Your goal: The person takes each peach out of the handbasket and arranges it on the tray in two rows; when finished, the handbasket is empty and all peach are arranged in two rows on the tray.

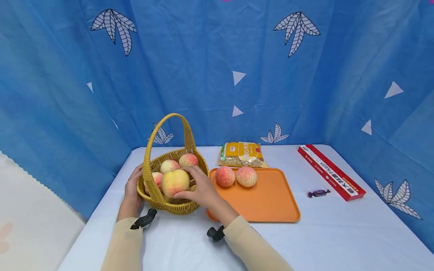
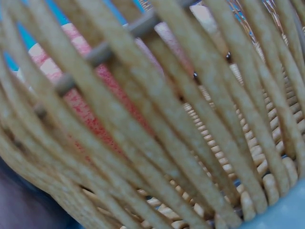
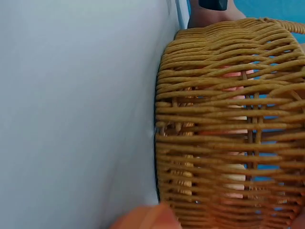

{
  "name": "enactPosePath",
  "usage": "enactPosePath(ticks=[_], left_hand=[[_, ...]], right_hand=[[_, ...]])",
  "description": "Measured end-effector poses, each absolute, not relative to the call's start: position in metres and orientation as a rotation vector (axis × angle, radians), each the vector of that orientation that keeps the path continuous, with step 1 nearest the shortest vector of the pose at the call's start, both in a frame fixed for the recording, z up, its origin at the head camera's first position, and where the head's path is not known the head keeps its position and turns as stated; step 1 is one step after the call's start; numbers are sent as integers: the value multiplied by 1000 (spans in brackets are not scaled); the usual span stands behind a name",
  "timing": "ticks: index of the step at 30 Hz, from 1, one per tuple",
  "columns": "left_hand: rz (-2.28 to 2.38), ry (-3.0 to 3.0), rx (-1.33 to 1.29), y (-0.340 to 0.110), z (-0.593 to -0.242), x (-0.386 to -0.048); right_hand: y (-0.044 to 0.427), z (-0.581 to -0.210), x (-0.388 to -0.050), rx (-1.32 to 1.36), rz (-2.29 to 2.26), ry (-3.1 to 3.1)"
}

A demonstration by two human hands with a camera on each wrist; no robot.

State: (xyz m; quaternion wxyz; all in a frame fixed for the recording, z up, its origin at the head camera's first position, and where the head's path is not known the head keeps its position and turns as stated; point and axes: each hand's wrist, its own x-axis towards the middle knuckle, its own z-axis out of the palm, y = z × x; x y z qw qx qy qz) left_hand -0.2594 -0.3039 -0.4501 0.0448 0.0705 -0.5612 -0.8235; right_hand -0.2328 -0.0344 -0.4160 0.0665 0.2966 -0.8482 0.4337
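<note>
A yellow peach (image 1: 175,183) with a reddish underside sits in the mouth of a wicker basket (image 1: 179,209); my right hand (image 1: 202,188) holds it between thumb and fingers. My left hand (image 1: 131,190) grips the basket's left side, its fingers partly hidden by the weave. Inside lie more peaches: a pale one (image 1: 169,166), a pink-topped one (image 1: 188,160) and a reddish one (image 1: 158,179) partly behind the handle. Through the slats in the left wrist view shows a red-speckled peach (image 2: 107,126). The basket's woven wall (image 3: 205,114) fills the right wrist view's right half.
Right of the basket lies an orange tray (image 1: 261,207) bearing a red peach (image 1: 225,176) and a paler peach (image 1: 246,177). Behind it stands a yellow grain bag (image 1: 241,154). Farther right are a purple-wrapped candy (image 1: 318,193) and a long red pasta box (image 1: 330,171).
</note>
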Motion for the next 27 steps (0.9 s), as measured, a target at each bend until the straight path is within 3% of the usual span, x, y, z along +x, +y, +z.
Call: enactPosePath(ticks=[12, 27], left_hand=[[-2521, -1736, 209, -302, -446, -261], [-2520, -1723, 255, -306, -450, -260]], right_hand=[[1, -420, -222, 908, 1851, -2407], [21, -413, -226, 952, 1989, -2410]])
